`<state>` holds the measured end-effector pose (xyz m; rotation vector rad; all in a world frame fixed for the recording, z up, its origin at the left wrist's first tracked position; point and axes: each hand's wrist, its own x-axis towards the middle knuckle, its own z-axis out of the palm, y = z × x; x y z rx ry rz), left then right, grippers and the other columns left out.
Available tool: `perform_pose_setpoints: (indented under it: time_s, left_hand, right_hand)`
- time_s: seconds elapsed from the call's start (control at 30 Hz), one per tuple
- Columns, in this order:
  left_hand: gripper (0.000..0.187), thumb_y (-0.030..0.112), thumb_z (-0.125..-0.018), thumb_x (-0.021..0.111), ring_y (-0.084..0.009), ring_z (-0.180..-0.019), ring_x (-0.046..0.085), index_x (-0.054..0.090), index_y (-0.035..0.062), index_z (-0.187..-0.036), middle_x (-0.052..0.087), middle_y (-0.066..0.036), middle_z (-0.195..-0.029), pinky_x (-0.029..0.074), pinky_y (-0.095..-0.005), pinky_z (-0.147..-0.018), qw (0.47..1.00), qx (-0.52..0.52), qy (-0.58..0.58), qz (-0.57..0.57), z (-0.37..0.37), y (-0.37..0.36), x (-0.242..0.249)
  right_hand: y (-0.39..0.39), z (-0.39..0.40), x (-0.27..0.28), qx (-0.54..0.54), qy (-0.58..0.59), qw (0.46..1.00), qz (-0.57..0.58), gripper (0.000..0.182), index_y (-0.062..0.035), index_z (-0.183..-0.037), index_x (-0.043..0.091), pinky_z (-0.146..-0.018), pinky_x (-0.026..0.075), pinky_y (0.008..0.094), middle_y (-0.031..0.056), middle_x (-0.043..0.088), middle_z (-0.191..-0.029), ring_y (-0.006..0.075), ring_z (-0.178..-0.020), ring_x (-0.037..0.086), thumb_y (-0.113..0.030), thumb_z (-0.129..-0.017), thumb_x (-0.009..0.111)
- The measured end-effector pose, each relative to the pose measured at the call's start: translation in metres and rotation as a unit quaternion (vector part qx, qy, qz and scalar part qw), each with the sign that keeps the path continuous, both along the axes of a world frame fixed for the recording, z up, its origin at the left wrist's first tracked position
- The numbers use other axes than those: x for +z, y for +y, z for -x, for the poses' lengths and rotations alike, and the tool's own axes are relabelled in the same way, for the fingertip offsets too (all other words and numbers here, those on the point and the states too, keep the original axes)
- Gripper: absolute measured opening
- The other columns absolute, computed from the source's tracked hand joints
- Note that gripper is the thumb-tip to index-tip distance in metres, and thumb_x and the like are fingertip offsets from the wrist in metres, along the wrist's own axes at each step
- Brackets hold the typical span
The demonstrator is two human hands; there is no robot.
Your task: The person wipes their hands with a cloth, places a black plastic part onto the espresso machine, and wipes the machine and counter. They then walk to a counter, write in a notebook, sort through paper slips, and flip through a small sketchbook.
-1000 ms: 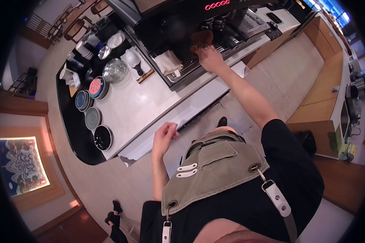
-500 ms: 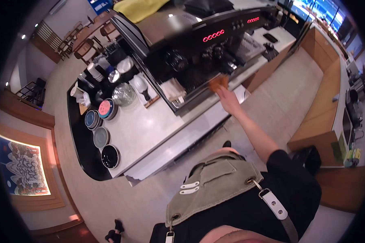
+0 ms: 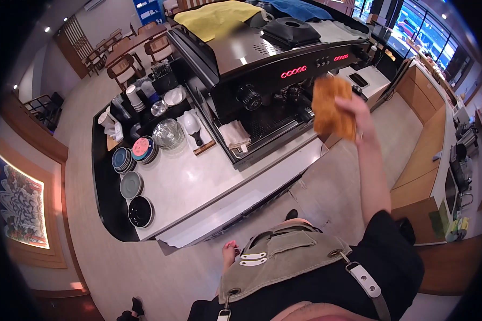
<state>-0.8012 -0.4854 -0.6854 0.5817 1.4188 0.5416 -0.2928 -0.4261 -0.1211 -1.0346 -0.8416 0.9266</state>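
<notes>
My right hand (image 3: 355,113) is closed on one side of an orange-brown cloth (image 3: 331,107). The cloth hangs spread out in the air in front of the right part of an espresso machine (image 3: 251,61), hiding some of it. Below the machine's black knob lies the dark drip tray (image 3: 270,131), and a folded beige cloth (image 3: 234,135) rests at its left end. Down by the apron (image 3: 289,249), my left hand (image 3: 230,251) shows small beside my body; its fingers are too little visible to read.
On the left counter (image 3: 198,182) stand a black bowl (image 3: 141,211), a grey bowl (image 3: 131,184), stacked plates (image 3: 143,148), glass dishes (image 3: 167,134) and a white scoop (image 3: 191,123). A yellow cloth (image 3: 214,20) covers part of the machine's top. Wooden cabinets (image 3: 426,134) line the right side.
My right hand has lifted the orange-brown cloth from the machine's front edge, up and to the right. My left hand has come into view by the apron. The view has shifted.
</notes>
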Motion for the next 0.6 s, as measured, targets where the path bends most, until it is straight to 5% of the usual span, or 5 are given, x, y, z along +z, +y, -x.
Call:
perform_pose_setpoints:
  time_s: [0.3,0.37,0.4,0.47,0.6]
  left_hand:
    - [0.020,0.019,-0.094,0.063,-0.0206,-0.060,0.065,0.063,0.0034,-0.107,0.066,-0.007,-0.083,0.054,-0.0359,-0.054,0.999,0.016,0.027,-0.023,0.034,-0.032,0.011]
    - [0.020,0.019,-0.094,0.063,-0.0205,-0.061,0.065,0.063,0.0033,-0.107,0.066,-0.007,-0.083,0.054,-0.0357,-0.054,0.998,0.027,0.038,-0.032,0.044,-0.049,0.006]
    - [0.020,0.019,-0.094,0.063,-0.0204,-0.061,0.065,0.063,0.0032,-0.107,0.066,-0.007,-0.083,0.054,-0.0356,-0.054,0.998,0.034,0.043,-0.027,0.048,-0.060,0.003]
    - [0.020,0.019,-0.094,0.063,-0.0203,-0.061,0.065,0.063,0.0031,-0.107,0.066,-0.008,-0.083,0.054,-0.0353,-0.053,0.998,0.049,0.050,-0.004,0.049,-0.075,0.000]
    - [0.019,0.018,-0.094,0.063,-0.0202,-0.062,0.065,0.063,0.0030,-0.106,0.067,-0.008,-0.083,0.054,-0.0349,-0.053,0.996,0.061,0.053,0.037,0.049,-0.096,-0.002]
  right_hand:
    - [0.210,-0.004,0.146,0.191,-0.106,0.975,-0.032,0.044,0.0055,-0.129,0.057,-0.081,0.064,0.0342,0.0169,0.071,-0.114,0.0222,-0.092,0.075,-0.015,-0.092,0.069]
    - [0.254,-0.008,0.137,0.102,-0.308,0.945,0.039,0.049,0.0049,-0.131,0.056,-0.080,0.062,0.0352,0.0173,0.071,-0.113,0.0240,-0.091,0.075,-0.015,-0.089,0.071]
    - [0.269,-0.007,0.128,0.054,-0.404,0.910,0.073,0.051,0.0045,-0.131,0.056,-0.079,0.061,0.0357,0.0175,0.072,-0.112,0.0249,-0.091,0.074,-0.015,-0.087,0.072]
    - [0.271,0.000,0.106,-0.128,-0.675,0.727,0.003,0.055,0.0031,-0.131,0.055,-0.080,0.058,0.0386,0.0205,0.071,-0.112,0.0305,-0.093,0.072,-0.014,-0.082,0.073]
    - [0.257,0.014,0.104,-0.216,-0.818,0.533,-0.010,0.040,0.0034,-0.114,0.062,-0.083,0.057,0.0483,0.0254,0.068,-0.099,0.0381,-0.097,0.070,-0.016,-0.080,0.072]
